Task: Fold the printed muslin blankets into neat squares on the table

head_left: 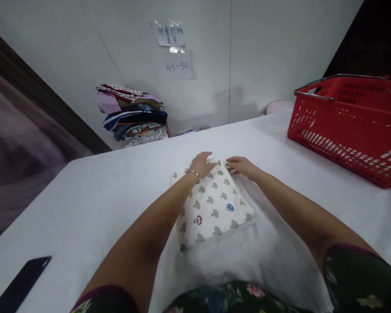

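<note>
A white cloth [211, 201] printed with grey, red, blue and green mushrooms lies folded into a rough square in front of me. My left hand [202, 166] rests on its far edge, fingers apart, with a bracelet at the wrist. At the cloth's far right corner is my right hand [243, 167], fingers loosely stretched toward the edge. Whether those fingertips touch the fabric I cannot tell. Neither hand is closed round the cloth.
The white-covered table [117, 187] carries a red plastic basket [348, 126] with a metal handle at the right. A dark phone-like slab [22, 284] lies at the near left. Beyond the far edge stands a stack of folded clothes [135, 115]. Handwritten paper signs [171, 35] hang on the wall.
</note>
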`<state>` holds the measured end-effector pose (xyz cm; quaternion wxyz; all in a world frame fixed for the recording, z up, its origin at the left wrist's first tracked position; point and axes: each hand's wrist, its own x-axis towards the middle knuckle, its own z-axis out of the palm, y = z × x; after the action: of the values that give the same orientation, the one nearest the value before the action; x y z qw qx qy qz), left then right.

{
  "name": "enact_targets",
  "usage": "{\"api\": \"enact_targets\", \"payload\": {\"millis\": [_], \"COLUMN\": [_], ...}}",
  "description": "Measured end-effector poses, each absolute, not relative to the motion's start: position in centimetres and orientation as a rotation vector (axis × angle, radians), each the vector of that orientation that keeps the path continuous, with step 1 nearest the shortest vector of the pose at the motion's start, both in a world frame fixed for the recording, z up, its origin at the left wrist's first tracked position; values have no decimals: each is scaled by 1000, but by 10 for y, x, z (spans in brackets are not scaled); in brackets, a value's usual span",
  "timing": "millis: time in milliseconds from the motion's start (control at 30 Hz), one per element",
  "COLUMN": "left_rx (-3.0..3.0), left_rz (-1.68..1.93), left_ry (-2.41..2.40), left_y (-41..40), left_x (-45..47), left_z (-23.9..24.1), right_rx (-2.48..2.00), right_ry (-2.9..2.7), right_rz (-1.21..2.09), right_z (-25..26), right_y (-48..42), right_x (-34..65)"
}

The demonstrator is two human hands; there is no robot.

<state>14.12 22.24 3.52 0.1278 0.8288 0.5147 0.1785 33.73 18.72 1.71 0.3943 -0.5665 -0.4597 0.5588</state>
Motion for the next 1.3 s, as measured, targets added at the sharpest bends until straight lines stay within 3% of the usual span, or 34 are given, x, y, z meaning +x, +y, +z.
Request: {"api": "enact_targets", "payload": {"millis": [200, 367, 533, 667, 800, 1100, 1300], "left_rx": [2438, 2259, 2572, 2606, 2683, 2494, 2371], "left_rz": [817, 944, 817, 867, 937, 793, 725], "left_ry": [1424, 1551, 1406, 1519, 1520, 1567, 1500], "left_y": [172, 79, -3, -21, -24, -39, -23], "left_x": [73, 28, 22, 27, 31, 30, 27], "left_z": [42, 37, 20, 8, 1, -1, 38], "right_rx": [-1519, -1624, -1452, -1258, -1182, -1319, -1265], "right_ry": [-1533, -1706, -2068, -2390, -2432, -2449, -2411], "right_rz": [1264, 1201, 683, 174, -90, 99, 135], "right_z": [31, 32, 26, 21, 17, -5, 24], "right_y": [109, 45, 10, 3, 2, -5, -2], "right_x": [362, 368, 367, 357, 348, 351, 329]}}
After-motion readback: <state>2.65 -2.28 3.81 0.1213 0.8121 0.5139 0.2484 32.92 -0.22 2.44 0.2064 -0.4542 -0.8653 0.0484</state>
